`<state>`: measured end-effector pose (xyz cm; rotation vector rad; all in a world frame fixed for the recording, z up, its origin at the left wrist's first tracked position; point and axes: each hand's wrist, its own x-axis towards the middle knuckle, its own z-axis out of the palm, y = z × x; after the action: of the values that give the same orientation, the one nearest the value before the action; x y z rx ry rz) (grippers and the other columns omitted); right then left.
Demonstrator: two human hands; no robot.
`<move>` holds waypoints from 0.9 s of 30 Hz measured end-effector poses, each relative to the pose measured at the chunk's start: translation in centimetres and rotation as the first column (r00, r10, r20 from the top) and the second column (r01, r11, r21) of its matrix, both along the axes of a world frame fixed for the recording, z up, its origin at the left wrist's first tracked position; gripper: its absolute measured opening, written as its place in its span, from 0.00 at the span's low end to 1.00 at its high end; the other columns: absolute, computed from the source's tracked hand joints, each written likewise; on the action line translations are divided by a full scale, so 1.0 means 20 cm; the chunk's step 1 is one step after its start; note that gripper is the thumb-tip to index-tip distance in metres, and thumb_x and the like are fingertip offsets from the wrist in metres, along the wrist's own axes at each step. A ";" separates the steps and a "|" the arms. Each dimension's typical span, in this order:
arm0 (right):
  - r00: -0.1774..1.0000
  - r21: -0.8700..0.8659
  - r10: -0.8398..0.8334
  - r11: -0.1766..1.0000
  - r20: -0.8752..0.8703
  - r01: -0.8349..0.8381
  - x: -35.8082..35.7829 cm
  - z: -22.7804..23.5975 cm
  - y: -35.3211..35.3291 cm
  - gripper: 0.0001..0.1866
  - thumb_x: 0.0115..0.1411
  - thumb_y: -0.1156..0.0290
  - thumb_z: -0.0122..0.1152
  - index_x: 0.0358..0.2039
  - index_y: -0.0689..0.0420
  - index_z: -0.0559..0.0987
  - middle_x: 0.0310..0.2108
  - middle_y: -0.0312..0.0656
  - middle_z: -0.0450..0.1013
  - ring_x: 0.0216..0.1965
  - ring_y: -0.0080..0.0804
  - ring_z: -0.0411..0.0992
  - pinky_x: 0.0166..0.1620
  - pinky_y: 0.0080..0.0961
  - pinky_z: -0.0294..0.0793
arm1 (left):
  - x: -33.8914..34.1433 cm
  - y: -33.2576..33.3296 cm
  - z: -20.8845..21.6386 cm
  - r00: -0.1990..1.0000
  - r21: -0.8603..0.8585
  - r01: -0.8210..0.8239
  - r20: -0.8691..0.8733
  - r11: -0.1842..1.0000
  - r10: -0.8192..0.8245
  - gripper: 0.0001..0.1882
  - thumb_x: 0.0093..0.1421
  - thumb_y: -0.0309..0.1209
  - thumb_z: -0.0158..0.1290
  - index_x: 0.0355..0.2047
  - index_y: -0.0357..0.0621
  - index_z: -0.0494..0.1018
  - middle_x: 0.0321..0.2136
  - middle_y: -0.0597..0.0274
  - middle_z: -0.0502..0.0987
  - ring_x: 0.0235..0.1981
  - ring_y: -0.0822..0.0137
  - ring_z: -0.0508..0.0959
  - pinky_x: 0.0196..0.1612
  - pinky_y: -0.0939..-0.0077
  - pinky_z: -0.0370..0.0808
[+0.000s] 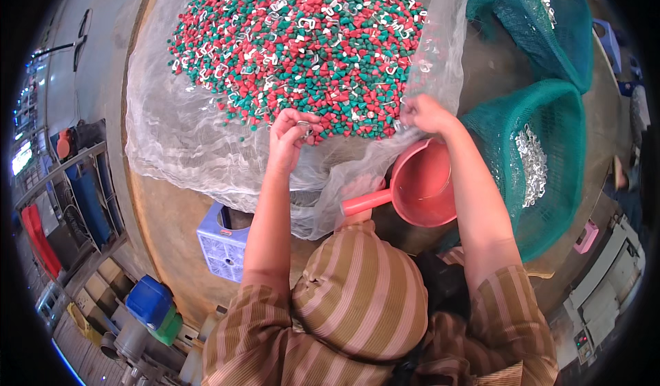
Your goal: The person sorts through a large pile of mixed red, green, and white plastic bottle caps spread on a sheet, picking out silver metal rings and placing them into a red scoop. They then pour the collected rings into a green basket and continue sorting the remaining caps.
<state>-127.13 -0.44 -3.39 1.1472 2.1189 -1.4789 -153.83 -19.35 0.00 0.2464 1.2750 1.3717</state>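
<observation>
A broad pile of small red and green cone-shaped pieces (344, 76) lies before me, with shiny metal link-like pieces (306, 23) scattered through it. At its near edge, my left hand (289, 137) is closed, a small metal piece (304, 126) between thumb and fingers. My right hand (427, 114) sits at the pile's near right edge, fingers pinched together; what they hold, if anything, is too small to make out. Under the pile spreads a white mesh sheet (182, 156). Below my right hand rests a red dipper (419, 192) with a thick handle.
To the right stands a green net-lined basket (574, 135) holding many metal pieces (531, 166); a second green net-lined basket (577, 35) is beyond it. A purple plastic stool (223, 245) is left of my knee. Blue and green containers (149, 302) stand at lower left.
</observation>
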 end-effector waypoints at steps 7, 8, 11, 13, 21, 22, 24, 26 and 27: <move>0.932 -0.591 -0.361 0.757 -0.021 0.279 0.07 0.22 0.07 0.10 0.52 0.66 0.61 0.31 0.59 0.75 0.30 0.39 0.74 0.30 0.28 0.70 0.34 0.22 0.67 | 0.33 0.16 -0.12 0.339 -0.241 0.288 -0.879 0.927 -0.334 0.06 0.51 0.27 0.59 0.30 0.43 0.76 0.24 0.60 0.77 0.23 0.68 0.77 0.28 0.75 0.72; 0.853 -0.688 -0.518 0.644 -0.070 0.334 0.07 0.23 0.08 0.09 0.53 0.66 0.60 0.30 0.57 0.74 0.33 0.42 0.75 0.33 0.28 0.71 0.35 0.21 0.69 | 0.35 0.17 -0.13 0.242 -0.269 0.299 -0.907 0.915 -0.346 0.07 0.51 0.27 0.60 0.31 0.44 0.76 0.23 0.59 0.77 0.23 0.68 0.77 0.28 0.75 0.72; 0.563 -0.866 -0.816 0.372 -0.133 0.334 0.01 0.30 0.07 0.07 0.53 0.67 0.57 0.30 0.55 0.72 0.35 0.45 0.75 0.32 0.31 0.73 0.32 0.19 0.69 | 0.36 0.17 -0.13 0.343 -0.218 0.285 -0.886 0.933 -0.312 0.05 0.52 0.28 0.59 0.29 0.43 0.75 0.22 0.60 0.77 0.24 0.69 0.78 0.27 0.74 0.71; 0.471 -0.924 -0.863 0.314 -0.182 0.219 -0.04 0.27 0.06 0.06 0.51 0.69 0.55 0.28 0.55 0.72 0.37 0.51 0.74 0.32 0.36 0.74 0.30 0.20 0.71 | 0.31 0.17 -0.15 0.650 -0.171 0.297 -0.684 0.939 -0.330 0.04 0.54 0.27 0.56 0.28 0.41 0.73 0.23 0.63 0.77 0.25 0.71 0.78 0.24 0.78 0.70; 0.869 -0.008 -0.458 0.886 -0.188 0.464 -0.24 0.10 -0.06 0.11 0.51 0.62 0.59 0.30 0.55 0.78 0.29 0.45 0.78 0.32 0.40 0.76 0.33 0.33 0.74 | 0.36 0.32 -0.13 0.726 -0.001 0.384 -0.617 0.923 -0.303 0.09 0.54 0.33 0.57 0.33 0.44 0.76 0.27 0.63 0.79 0.26 0.67 0.79 0.26 0.77 0.73; 0.922 0.254 -0.360 0.887 -0.141 0.385 -0.22 0.09 -0.07 0.11 0.51 0.61 0.59 0.31 0.53 0.79 0.28 0.44 0.78 0.32 0.40 0.76 0.34 0.35 0.74 | 0.41 0.35 -0.13 0.592 -0.058 0.407 -0.744 0.912 -0.311 0.08 0.53 0.34 0.57 0.32 0.45 0.77 0.28 0.64 0.79 0.26 0.65 0.79 0.27 0.74 0.73; 0.855 0.440 -0.508 0.794 0.102 0.419 -0.14 0.18 -0.05 0.11 0.51 0.60 0.59 0.34 0.49 0.80 0.31 0.48 0.76 0.35 0.45 0.75 0.40 0.40 0.73 | 0.48 0.41 -0.09 0.263 -0.176 0.402 -0.918 0.898 -0.298 0.08 0.51 0.36 0.58 0.30 0.48 0.77 0.28 0.64 0.79 0.26 0.61 0.78 0.28 0.68 0.74; 0.819 0.510 -0.483 0.811 0.309 0.286 0.00 0.19 -0.04 0.15 0.52 0.58 0.60 0.35 0.54 0.80 0.33 0.51 0.76 0.36 0.48 0.75 0.40 0.41 0.73 | 0.52 0.45 -0.09 0.122 -0.265 0.401 -0.934 0.877 -0.337 0.08 0.49 0.37 0.59 0.29 0.51 0.78 0.28 0.62 0.78 0.27 0.58 0.78 0.29 0.64 0.74; 0.804 0.506 -0.467 0.826 0.368 0.249 0.07 0.18 -0.04 0.16 0.51 0.58 0.61 0.35 0.55 0.79 0.33 0.50 0.76 0.36 0.49 0.75 0.40 0.41 0.73 | 0.53 0.46 -0.09 0.084 -0.304 0.400 -0.927 0.865 -0.365 0.08 0.49 0.37 0.59 0.29 0.51 0.78 0.28 0.63 0.79 0.27 0.58 0.78 0.29 0.65 0.74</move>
<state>-125.81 -1.17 0.12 1.9541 1.9738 -0.7072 -143.26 -10.14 -1.80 1.6292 2.0053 0.6085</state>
